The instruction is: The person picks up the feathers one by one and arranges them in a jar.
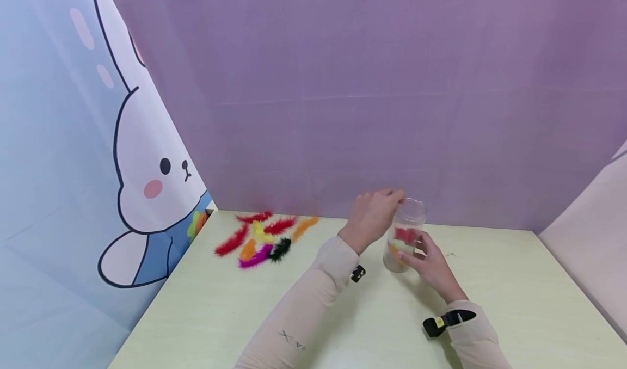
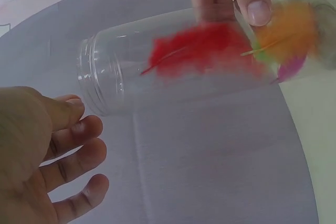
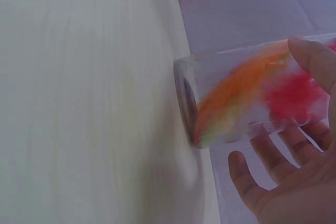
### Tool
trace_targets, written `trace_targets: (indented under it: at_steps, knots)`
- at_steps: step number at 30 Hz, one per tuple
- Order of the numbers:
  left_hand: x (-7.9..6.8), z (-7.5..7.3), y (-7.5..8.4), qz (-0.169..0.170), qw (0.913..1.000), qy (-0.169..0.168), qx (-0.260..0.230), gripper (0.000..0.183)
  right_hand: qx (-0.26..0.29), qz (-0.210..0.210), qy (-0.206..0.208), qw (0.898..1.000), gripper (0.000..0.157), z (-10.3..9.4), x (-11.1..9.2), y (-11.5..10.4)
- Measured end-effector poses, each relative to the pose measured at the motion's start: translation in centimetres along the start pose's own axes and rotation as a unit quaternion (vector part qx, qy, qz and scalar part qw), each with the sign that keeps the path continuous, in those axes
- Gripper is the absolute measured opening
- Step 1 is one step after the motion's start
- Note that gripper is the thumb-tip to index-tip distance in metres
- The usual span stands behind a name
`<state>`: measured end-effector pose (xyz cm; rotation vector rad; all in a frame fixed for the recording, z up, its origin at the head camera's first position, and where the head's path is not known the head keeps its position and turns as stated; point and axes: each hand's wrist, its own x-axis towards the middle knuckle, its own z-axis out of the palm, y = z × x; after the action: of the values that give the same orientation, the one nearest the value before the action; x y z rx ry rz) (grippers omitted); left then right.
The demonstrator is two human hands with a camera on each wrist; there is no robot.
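Note:
A clear jar (image 1: 410,216) stands on the table, its uncapped mouth up. Inside it are a red feather (image 2: 205,51), an orange feather (image 3: 239,85) and bits of green and magenta (image 2: 292,68). My right hand (image 1: 433,265) holds the jar's side between thumb and fingers. At the jar's rim is my left hand (image 1: 372,216), its fingers loosely bent; in the left wrist view no feather shows between the fingertips (image 2: 92,150).
Several loose feathers lie at the table's back left: red (image 1: 232,241), yellow (image 1: 262,232), orange (image 1: 305,227), purple (image 1: 256,256) and a dark one (image 1: 281,249). A purple cloth (image 1: 343,97) hangs behind the table (image 1: 196,314); a rabbit-print curtain (image 1: 49,195) hangs at the left.

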<state>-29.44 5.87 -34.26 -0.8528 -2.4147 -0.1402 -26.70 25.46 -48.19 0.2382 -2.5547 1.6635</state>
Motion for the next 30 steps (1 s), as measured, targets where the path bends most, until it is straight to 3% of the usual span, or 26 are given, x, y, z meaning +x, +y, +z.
trace_targets:
  at_steps: [10, 15, 22, 30]
  knots:
    - [-1.6, 1.4, -1.3, -0.049, 0.9969, -0.016, -0.059, 0.011, -0.016, -0.014, 0.003, 1.0, 0.068, 0.1, 0.1, 0.3]
    - [-3.0, 2.6, -1.9, -0.081, 0.9927, -0.027, -0.084, 0.008, -0.024, -0.01, 0.002, 1.0, 0.069, 0.0, 0.0, 0.3]
    - [-5.2, 4.5, -2.8, -0.117, 0.9862, -0.015, -0.117, 0.007, -0.019, -0.006, 0.004, 1.0, 0.07, -0.2, 0.0, 0.6]
    - [-7.8, 5.1, -5.0, -0.173, 0.976, -0.025, -0.13, 0.009, -0.002, -0.012, 0.001, 1.0, 0.067, 0.1, 0.1, 0.2]
